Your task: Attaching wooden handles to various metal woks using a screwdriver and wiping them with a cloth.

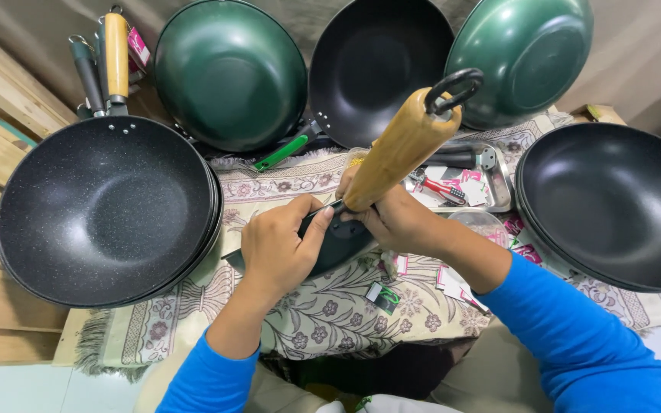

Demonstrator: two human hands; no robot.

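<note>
A pan with a wooden handle (403,145) ending in a black hanging loop (453,89) is held on edge over a floral cloth (323,313). Its dark body (340,243) shows only in part behind my hands. My left hand (277,248) grips the pan's rim near the handle joint. My right hand (392,218) clasps the base of the wooden handle. Both arms wear blue sleeves.
A speckled black wok stack (105,210) lies at left, a black wok stack (613,203) at right. Green woks (231,73) (525,53) and a black wok (380,69) lean at the back. A metal tray (499,180) holds small tools. Loose handles (109,65) stand back left.
</note>
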